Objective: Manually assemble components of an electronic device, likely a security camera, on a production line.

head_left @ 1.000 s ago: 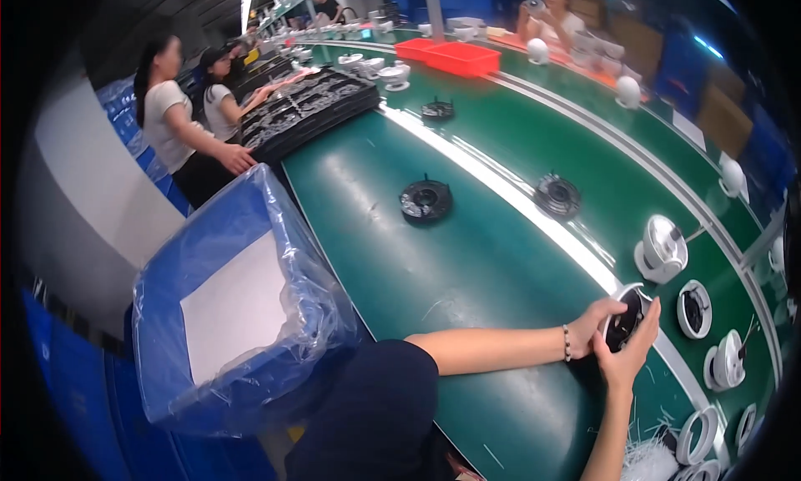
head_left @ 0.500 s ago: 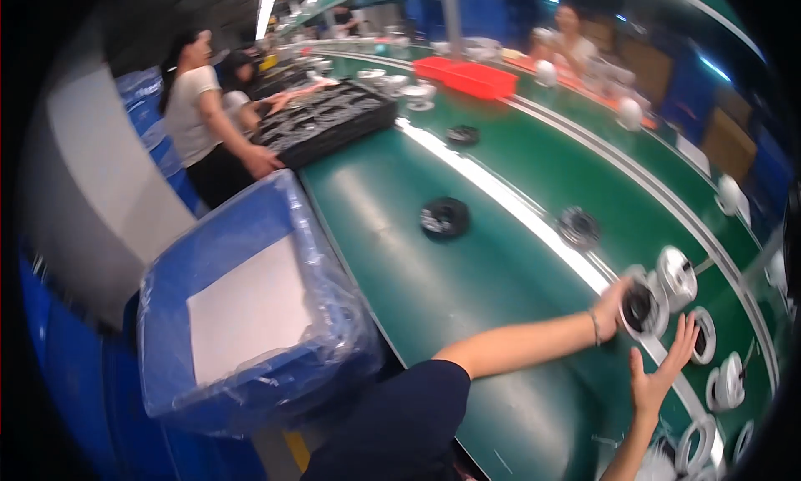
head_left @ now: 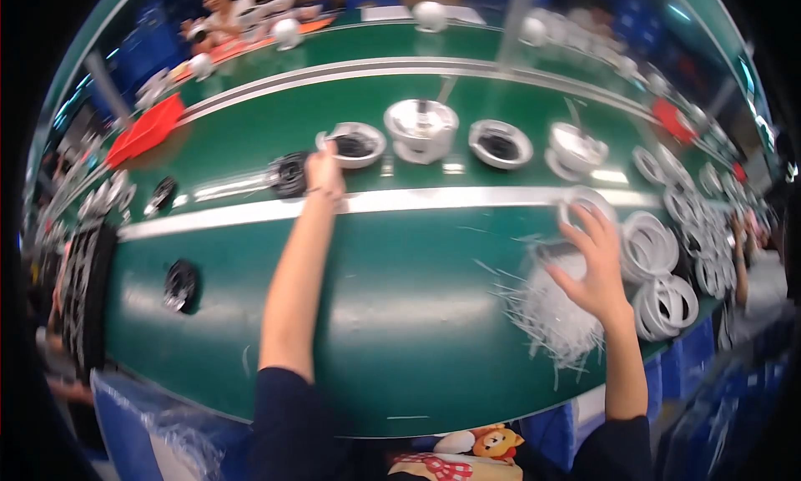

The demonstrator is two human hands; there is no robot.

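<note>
My left hand [head_left: 325, 176] reaches to the far side of the pale strip, its fingers closed on the left rim of a white ring with a black centre [head_left: 357, 144]; the grip is somewhat blurred. Just left of that hand lies a black round part [head_left: 289, 174]. On the right, my right hand [head_left: 594, 268] is open, fingers spread, over a heap of thin clear strips [head_left: 555, 314]. Its fingertips are at a white ring [head_left: 587, 204]; I cannot tell whether they touch it. More white rings [head_left: 649, 246] are stacked beside that hand.
Beyond the strip stand a white round housing [head_left: 421, 129], another black-centred white ring [head_left: 501, 144] and a white part [head_left: 577, 149]. A black part [head_left: 180, 286] lies left, near a black tray [head_left: 85, 297]. A red tray [head_left: 147, 130] sits far left. A person [head_left: 220, 18] works across the line.
My view has swung right, so the blue lined bin is mostly out of sight. My hands have moved apart, and the heap of strips and stacked rings now shows.
</note>
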